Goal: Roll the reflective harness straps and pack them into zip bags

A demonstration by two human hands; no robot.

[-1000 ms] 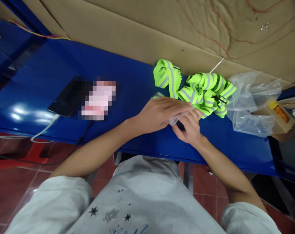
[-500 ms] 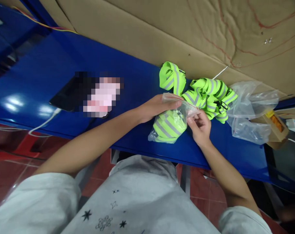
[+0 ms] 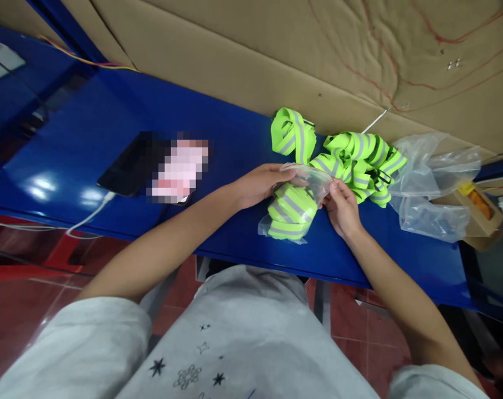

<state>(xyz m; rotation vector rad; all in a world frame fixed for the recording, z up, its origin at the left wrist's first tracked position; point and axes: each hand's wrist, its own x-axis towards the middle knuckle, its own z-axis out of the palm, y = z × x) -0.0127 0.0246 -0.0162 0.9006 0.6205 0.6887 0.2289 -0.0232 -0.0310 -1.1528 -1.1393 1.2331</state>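
A clear zip bag (image 3: 313, 176) is held between my two hands above the blue table. Inside it lies a rolled neon-yellow reflective strap (image 3: 292, 213) with grey stripes. My left hand (image 3: 262, 184) grips the bag's upper left edge, thumb along the rim. With fingers pinched, my right hand (image 3: 342, 206) holds the upper right corner by the red seal line. Just behind the bag are a loose coil of the same reflective strap (image 3: 293, 133) and a larger heap of reflective straps (image 3: 357, 160) with black buckles.
Empty clear bags (image 3: 434, 216) lie right of the heap, beside an open cardboard box (image 3: 478, 208). Left on the blue table (image 3: 226, 244) are a dark device (image 3: 121, 172) with a white cable (image 3: 87, 213) and a blurred-out phone-like item (image 3: 180, 169). Brown cardboard (image 3: 243, 50) stands behind.
My right hand has turned and shifted its pinch along the bag's upper right edge. The bag's rim now lies flatter, and my left thumb has drawn back a little to the left.
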